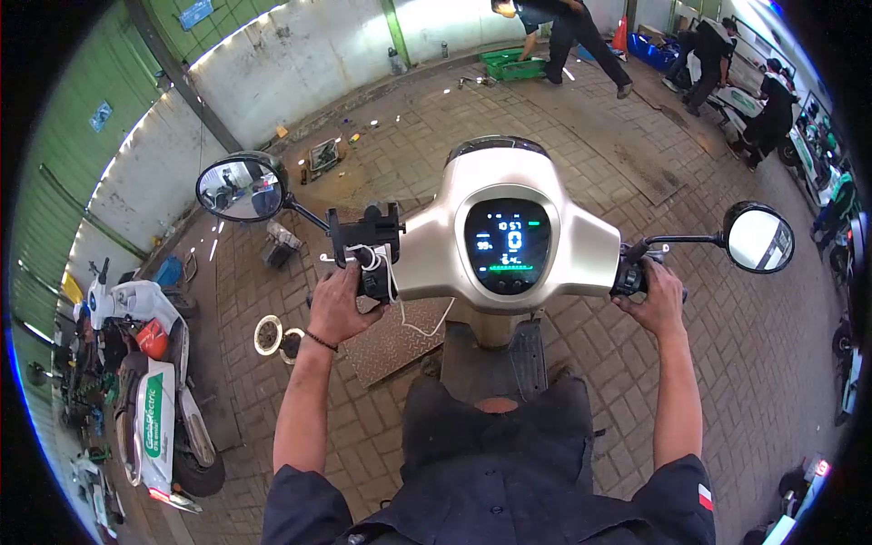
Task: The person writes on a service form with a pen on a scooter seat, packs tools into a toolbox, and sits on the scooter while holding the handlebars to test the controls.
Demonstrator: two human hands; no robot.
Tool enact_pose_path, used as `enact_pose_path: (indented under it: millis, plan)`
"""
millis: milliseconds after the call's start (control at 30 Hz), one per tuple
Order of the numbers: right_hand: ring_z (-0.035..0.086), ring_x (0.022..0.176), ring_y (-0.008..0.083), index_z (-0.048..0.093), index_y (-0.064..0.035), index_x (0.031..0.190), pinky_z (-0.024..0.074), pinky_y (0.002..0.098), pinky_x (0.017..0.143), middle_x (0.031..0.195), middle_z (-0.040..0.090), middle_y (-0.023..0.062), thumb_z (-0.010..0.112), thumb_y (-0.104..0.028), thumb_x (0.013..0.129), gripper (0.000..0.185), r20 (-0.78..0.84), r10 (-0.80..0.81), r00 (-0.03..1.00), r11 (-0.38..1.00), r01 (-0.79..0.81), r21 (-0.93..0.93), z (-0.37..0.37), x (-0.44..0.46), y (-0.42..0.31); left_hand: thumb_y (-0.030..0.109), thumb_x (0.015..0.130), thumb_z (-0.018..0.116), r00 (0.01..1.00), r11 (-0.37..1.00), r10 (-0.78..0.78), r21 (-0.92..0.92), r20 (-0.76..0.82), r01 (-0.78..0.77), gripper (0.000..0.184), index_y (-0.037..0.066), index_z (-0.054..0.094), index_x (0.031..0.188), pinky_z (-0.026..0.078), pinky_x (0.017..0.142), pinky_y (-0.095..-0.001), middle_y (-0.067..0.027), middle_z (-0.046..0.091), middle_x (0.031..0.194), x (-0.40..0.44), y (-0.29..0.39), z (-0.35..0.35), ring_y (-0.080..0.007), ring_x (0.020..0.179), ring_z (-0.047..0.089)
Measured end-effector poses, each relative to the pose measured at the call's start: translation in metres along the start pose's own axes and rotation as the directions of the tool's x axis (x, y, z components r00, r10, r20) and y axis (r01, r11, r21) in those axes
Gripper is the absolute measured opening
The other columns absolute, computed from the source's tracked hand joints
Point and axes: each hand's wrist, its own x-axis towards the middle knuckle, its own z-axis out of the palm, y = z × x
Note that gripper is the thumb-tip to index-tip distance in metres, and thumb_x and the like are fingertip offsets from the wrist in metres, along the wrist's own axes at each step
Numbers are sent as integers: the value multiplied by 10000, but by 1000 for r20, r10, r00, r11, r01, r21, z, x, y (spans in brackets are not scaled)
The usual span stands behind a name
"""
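Observation:
I sit astride a pale gold electric scooter (pixel 427 241) with its lit digital display (pixel 508 243) in front of me. My left hand (pixel 338 304) is wrapped round the left handlebar grip, beside the switch block and a black phone holder (pixel 365 234) with a white cable hanging down. On the other side, my right hand (pixel 658 300) closes round the right handlebar grip, next to its switches. Both grips are mostly covered by my fingers. A left mirror (pixel 242 187) and a right mirror (pixel 761 238) stick out on stalks.
A white-and-green scooter (pixel 154 418) is parked at left. Wheel parts (pixel 268 335) and a metal plate (pixel 391 341) lie on the paving. Ahead, a person (pixel 572 36) bends over a green crate (pixel 518 65). More people and scooters line the right side.

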Motion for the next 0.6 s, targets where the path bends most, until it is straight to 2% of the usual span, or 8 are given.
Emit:
enact_pose_path:
  millis: [133, 200, 233, 333, 367, 467, 500, 600]
  plan:
    - [600, 1042, 334, 577, 17, 1146, 469, 426, 903, 1101, 638, 173, 818, -501, 549, 827, 2, -3, 1000, 1000, 3, 7, 2, 1, 1, 369, 589, 813, 994, 997, 78, 13, -78, -77, 691, -21, 520, 1078, 446, 801, -430, -169, 597, 997, -1, -9, 7, -353, 920, 580]
    - [600, 1037, 343, 573, 20, 1150, 469, 428, 902, 1103, 636, 177, 806, -531, 553, 845, -22, -34, 999, 999, 35, 13, 3, 1, 3, 388, 603, 805, 997, 997, 80, 26, -17, -79, 862, -84, 451, 1232, 449, 854, -442, -201, 602, 1027, -1, -11, 7, -352, 948, 589]
    - [599, 1032, 351, 571, 24, 1148, 471, 429, 898, 1099, 635, 177, 800, -548, 552, 857, 13, 6, 1000, 1000, -7, 27, 2, 2, 3, 366, 604, 805, 997, 1000, 10, 7, 75, -10, 843, -81, 454, 1226, 451, 842, -441, -198, 602, 1026, 0, -11, 6, -356, 943, 587]
    - [603, 1020, 350, 570, 22, 1150, 473, 428, 894, 1092, 636, 174, 800, -549, 554, 858, 3, -9, 1000, 1000, 9, 22, 0, 2, 1, 352, 605, 802, 998, 999, 26, 28, 55, -28, 823, -76, 457, 1217, 453, 828, -446, -194, 603, 1028, 1, -9, 5, -355, 933, 587]
    - [603, 1020, 350, 570, 22, 1150, 473, 428, 894, 1092, 636, 174, 800, -549, 554, 858, 1, -4, 1000, 1000, 4, 20, 1, 2, 1, 358, 594, 807, 997, 997, 78, 23, -12, -78, 822, -61, 465, 1213, 454, 802, -444, -189, 604, 1020, 0, -13, 10, -347, 917, 589]
    - [608, 1003, 348, 571, 16, 1149, 475, 430, 889, 1075, 640, 169, 800, -545, 559, 846, -18, -16, 1000, 1000, 16, 18, 2, 2, 1, 365, 580, 813, 998, 998, 50, 51, -43, -48, 801, -31, 484, 1193, 453, 772, -434, -175, 608, 976, 1, 0, 3, -340, 893, 589]
    - [611, 995, 345, 574, 9, 1148, 476, 429, 884, 1067, 643, 164, 799, -540, 562, 834, -23, -24, 999, 999, 24, 21, 1, 2, 0, 339, 536, 828, 996, 999, -34, -18, -77, 32, 636, 17, 537, 1001, 414, 780, -420, -149, 585, 939, 2, 6, 5, -326, 892, 570]
    - [613, 986, 340, 579, -6, 1146, 476, 426, 878, 1054, 648, 154, 798, -528, 566, 810, -17, -20, 1000, 1000, 20, 16, -3, 2, -4, 338, 513, 837, 987, 999, -46, 7, -154, 47, 669, 12, 534, 1012, 412, 772, -426, -149, 586, 935, 5, 19, 0, -321, 897, 567]
